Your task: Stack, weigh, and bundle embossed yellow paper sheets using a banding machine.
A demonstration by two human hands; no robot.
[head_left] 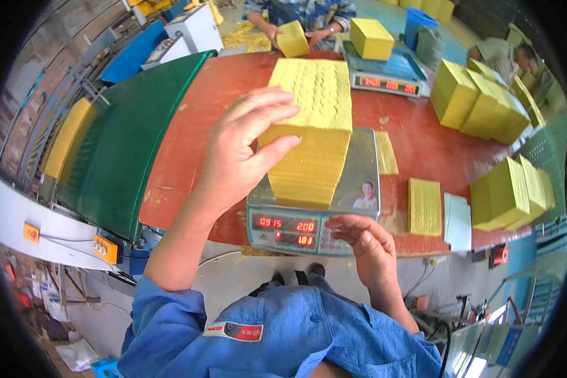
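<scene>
A tall stack of yellow paper (pixel 309 151), its top sheet marked with rows of punched curves, stands on the metal pan (pixel 359 151) of a digital scale (pixel 283 233) with a lit red display. My left hand (pixel 242 142) is at the stack's left upper edge, fingers and thumb apart. Its fingertips overlap the top and near face; whether they press on the paper is hard to see. In front of the scale's keypad, my right hand (pixel 368 246) hovers with fingers loosely bent and nothing in it.
Right of the scale lie a thin yellow pad (pixel 424 206), a pale card (pixel 457 222) and more yellow stacks (pixel 501 195). A green conveyor belt (pixel 126 138) runs at left. Across the red table (pixel 201 113), another person's hands hold a yellow block (pixel 293 39) beside a second scale (pixel 384 82).
</scene>
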